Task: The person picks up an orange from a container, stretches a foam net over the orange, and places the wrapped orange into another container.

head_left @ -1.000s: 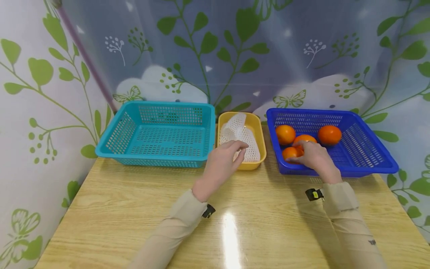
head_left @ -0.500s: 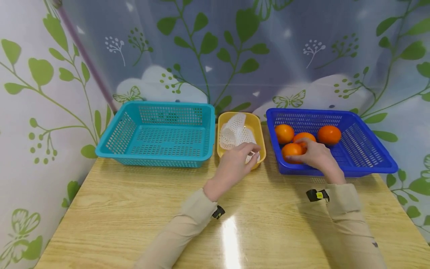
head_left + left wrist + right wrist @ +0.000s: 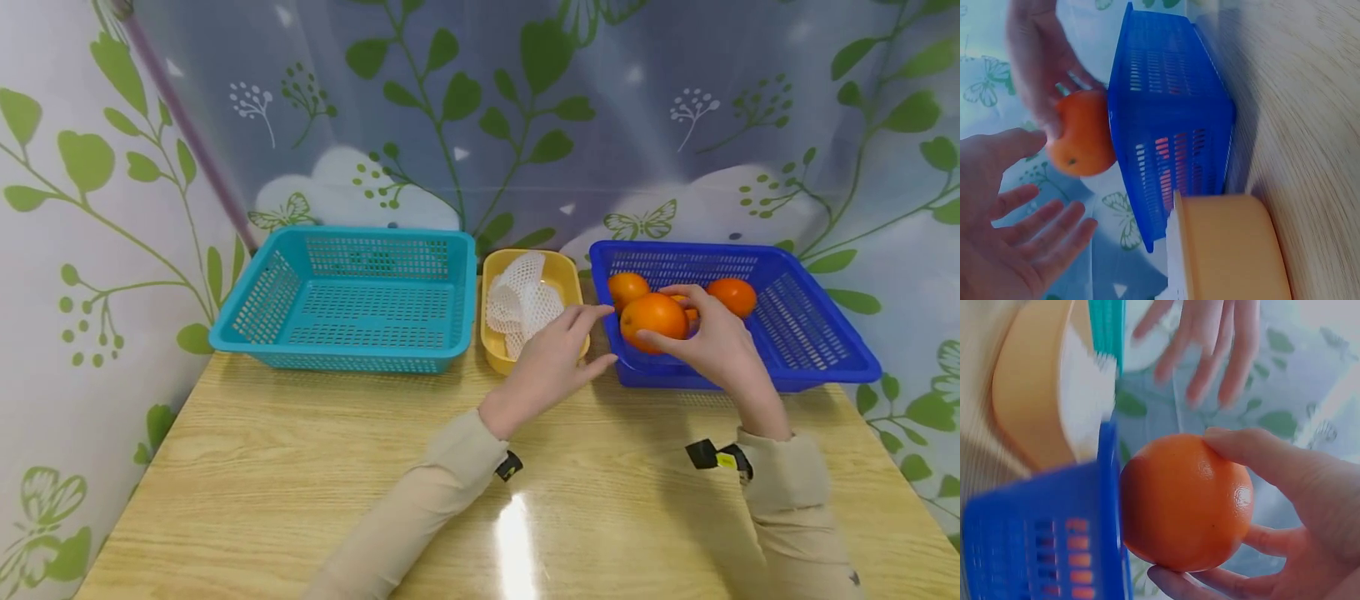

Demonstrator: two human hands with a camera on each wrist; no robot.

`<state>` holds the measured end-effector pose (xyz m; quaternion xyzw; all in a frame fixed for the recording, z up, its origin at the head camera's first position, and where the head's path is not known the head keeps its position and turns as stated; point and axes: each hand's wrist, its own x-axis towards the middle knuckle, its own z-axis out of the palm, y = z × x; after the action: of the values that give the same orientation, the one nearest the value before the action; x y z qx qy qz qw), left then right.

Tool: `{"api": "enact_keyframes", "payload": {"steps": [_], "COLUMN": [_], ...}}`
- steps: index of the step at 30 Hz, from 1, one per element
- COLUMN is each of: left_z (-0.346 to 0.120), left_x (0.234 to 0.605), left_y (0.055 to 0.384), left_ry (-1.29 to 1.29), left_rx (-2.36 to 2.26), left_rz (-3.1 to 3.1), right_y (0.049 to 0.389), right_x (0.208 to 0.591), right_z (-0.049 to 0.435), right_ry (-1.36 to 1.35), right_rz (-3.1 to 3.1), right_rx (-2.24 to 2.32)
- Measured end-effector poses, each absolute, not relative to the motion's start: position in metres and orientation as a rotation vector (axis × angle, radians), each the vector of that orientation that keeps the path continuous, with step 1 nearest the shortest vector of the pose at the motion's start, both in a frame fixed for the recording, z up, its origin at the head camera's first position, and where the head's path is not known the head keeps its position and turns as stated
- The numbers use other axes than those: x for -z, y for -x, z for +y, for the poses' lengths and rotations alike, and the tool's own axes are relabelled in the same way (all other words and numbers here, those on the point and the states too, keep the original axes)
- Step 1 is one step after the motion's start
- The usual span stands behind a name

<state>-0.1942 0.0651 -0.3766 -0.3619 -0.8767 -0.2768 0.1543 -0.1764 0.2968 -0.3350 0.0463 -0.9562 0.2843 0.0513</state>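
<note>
My right hand (image 3: 716, 342) grips an orange (image 3: 654, 322) between thumb and fingers, raised above the near left corner of the blue basket (image 3: 825, 333). The same orange (image 3: 1188, 503) fills the middle of the right wrist view. Facing it, my left hand (image 3: 551, 358) hovers by the front right corner of the yellow basket (image 3: 495, 354), fingers spread and holding nothing. In the left wrist view a gap shows between the left hand (image 3: 1016, 231) and the orange (image 3: 1085, 134). White foam netting (image 3: 517, 300) lies in the yellow basket.
More oranges stay in the blue basket, one at the back left (image 3: 627, 288), another farther right (image 3: 733, 297), and one partly hidden behind the right hand. A teal basket (image 3: 345, 358) stands at the left. Patterned cloth (image 3: 420, 100) hangs behind the wooden table (image 3: 300, 467).
The right hand has lifted an orange up from the blue basket's near left corner. My left hand has moved right, from over the yellow basket toward that orange, its fingers opening wider.
</note>
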Motion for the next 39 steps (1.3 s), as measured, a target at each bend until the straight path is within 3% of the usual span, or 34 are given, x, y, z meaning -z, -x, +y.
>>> {"api": "enact_keyframes", "payload": {"steps": [8, 16, 23, 29, 33, 39], "left_z": [0.082, 0.080, 0.067, 0.053, 0.046, 0.033], "left_x": [0.383, 0.383, 0.381, 0.383, 0.383, 0.382], "left_y": [0.191, 0.187, 0.186, 0.183, 0.182, 0.179], "left_ry": [1.063, 0.909, 0.848, 0.911, 0.950, 0.999], "left_rx": [0.783, 0.979, 1.350, 1.610, 1.619, 1.474], "left_rz": [-2.526, -2.558, -2.456, -2.278, -2.225, -2.272], "right_y": [0.152, 0.148, 0.150, 0.148, 0.148, 0.146], "right_x": [0.336, 0.348, 0.354, 0.357, 0.360, 0.364], "right_z": [0.261, 0.240, 0.235, 0.229, 0.221, 0.211], "right_ry": [-0.275, -0.310, -0.401, -0.384, -0.353, -0.328], "right_rz": [-2.827, -2.634, -2.498, -2.520, -2.472, -2.436], "right_rx": [-0.829, -0.824, -1.062, -1.534, -1.759, -1.739]}}
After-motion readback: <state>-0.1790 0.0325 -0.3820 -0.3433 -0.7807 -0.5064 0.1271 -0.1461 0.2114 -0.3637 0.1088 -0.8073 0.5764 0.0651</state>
